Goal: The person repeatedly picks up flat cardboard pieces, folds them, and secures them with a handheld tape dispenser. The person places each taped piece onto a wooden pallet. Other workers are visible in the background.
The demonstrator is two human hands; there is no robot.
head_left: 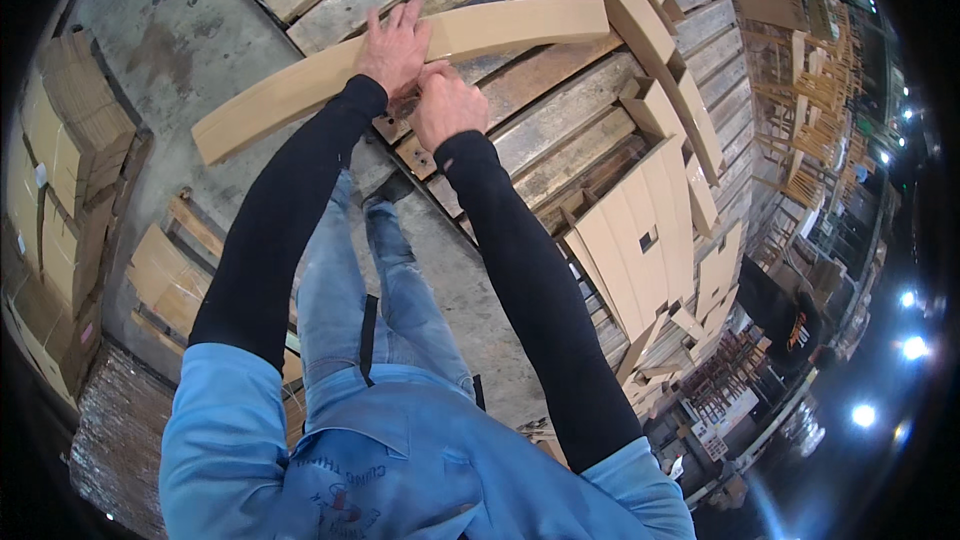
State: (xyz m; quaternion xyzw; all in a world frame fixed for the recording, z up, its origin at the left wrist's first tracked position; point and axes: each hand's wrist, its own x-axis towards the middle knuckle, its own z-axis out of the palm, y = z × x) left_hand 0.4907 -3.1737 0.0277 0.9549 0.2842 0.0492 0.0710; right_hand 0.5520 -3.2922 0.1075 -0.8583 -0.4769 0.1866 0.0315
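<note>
A long, narrow cardboard box [510, 28] lies across the near edge of a wooden pallet [590, 70], its left end sticking out over the floor. My left hand [393, 52] lies flat on top of this box, fingers stretched toward its far side. Close beside it, my right hand [452, 108] is closed in a fist at the box's near edge. Whatever is inside that fist is hidden, and the spot between the two hands is partly covered by them.
More long cardboard boxes [650, 35] stand or lie on the pallets to the right, with flat cardboard pieces [640, 230] near them. Stacked flat cartons [75, 140] stand at the left. Wooden chair frames [800, 130] and a person in dark clothing [775, 310] are farther right.
</note>
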